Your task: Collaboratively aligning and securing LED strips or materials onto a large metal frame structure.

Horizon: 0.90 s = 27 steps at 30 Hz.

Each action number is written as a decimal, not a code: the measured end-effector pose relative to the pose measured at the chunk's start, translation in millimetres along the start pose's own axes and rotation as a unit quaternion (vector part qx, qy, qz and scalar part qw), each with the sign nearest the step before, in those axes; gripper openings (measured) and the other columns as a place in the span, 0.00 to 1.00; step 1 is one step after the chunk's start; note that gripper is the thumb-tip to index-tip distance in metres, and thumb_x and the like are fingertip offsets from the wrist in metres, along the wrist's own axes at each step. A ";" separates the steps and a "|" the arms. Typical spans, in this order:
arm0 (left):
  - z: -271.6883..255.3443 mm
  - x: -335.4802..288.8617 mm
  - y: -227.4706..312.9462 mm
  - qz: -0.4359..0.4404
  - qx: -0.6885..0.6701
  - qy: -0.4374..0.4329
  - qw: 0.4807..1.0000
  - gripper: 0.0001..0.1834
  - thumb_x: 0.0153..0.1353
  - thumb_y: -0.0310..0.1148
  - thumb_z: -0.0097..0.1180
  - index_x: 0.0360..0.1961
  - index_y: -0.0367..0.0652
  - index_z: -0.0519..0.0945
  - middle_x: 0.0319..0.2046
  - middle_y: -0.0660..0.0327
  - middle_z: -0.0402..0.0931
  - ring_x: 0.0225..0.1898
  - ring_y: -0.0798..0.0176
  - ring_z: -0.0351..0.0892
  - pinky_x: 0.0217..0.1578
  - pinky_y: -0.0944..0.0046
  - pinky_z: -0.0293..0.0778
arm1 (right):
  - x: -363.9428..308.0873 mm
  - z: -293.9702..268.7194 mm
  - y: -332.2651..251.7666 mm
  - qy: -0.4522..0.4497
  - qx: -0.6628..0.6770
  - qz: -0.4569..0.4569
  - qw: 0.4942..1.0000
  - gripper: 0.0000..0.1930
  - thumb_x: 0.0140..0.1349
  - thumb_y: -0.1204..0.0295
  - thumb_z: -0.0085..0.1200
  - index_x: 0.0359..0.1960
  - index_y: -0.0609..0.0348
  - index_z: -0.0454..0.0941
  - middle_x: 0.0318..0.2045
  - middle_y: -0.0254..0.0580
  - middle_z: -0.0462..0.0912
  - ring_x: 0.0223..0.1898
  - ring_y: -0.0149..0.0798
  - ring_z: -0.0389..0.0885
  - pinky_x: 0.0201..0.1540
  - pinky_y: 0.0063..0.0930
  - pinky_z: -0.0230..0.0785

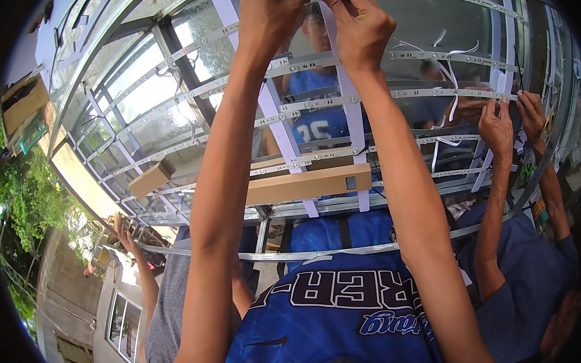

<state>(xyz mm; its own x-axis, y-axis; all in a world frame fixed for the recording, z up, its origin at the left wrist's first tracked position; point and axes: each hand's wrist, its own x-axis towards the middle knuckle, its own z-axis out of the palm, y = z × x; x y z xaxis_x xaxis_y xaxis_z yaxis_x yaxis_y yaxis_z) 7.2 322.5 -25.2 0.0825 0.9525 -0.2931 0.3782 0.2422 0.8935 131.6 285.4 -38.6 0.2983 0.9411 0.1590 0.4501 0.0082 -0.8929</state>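
Note:
Both my arms reach up to the top edge of the view. My left hand and my right hand meet there, fingers pinched together. Whatever lies between the fingertips is small, dark and partly cut off, so I cannot make it out. A white upright strip runs down just below my right hand. LED light bars with small round lenses cross the metal frame in rows, over a shiny panel that reflects people.
Long cardboard box lies below the bars; a shorter cardboard box is to its left. White wires dangle at right. A co-worker's hands touch a bar's right end. Another person's hand is near the curved metal rim.

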 end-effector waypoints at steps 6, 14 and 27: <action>1.3 1.3 0.8 0.018 0.063 0.028 0.997 0.07 0.58 0.25 0.56 0.31 0.30 0.80 0.22 0.54 0.80 0.26 0.68 0.79 0.29 0.67 0.72 | -1.4 -4.5 -0.2 -0.019 0.037 0.086 0.995 0.10 0.53 0.77 0.62 0.38 0.66 0.81 0.27 0.47 0.82 0.26 0.35 0.80 0.30 0.27 0.71; 0.9 0.8 0.4 0.060 0.135 0.045 0.988 0.06 0.57 0.25 0.54 0.32 0.32 0.79 0.27 0.46 0.80 0.30 0.50 0.82 0.32 0.58 0.73 | -4.7 -10.7 8.1 -0.035 0.010 0.099 0.994 0.11 0.53 0.77 0.62 0.39 0.65 0.80 0.25 0.44 0.82 0.23 0.29 0.77 0.27 0.25 0.69; 4.7 6.5 -26.6 0.186 0.235 0.105 0.948 0.05 0.43 0.24 0.54 0.23 0.33 0.76 0.23 0.46 0.77 0.30 0.39 0.77 0.35 0.50 0.74 | -8.2 4.6 7.4 -0.048 -0.061 0.065 0.995 0.13 0.54 0.67 0.65 0.40 0.58 0.83 0.29 0.42 0.85 0.29 0.30 0.82 0.35 0.23 0.72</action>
<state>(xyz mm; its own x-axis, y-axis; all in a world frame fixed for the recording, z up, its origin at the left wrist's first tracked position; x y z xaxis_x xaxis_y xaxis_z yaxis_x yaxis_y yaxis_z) 2.0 321.4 -52.5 0.1252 0.9834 0.1312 0.7321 -0.1808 0.6568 128.6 279.3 -48.5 0.2823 0.9593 -0.0003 0.5128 -0.1511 -0.8451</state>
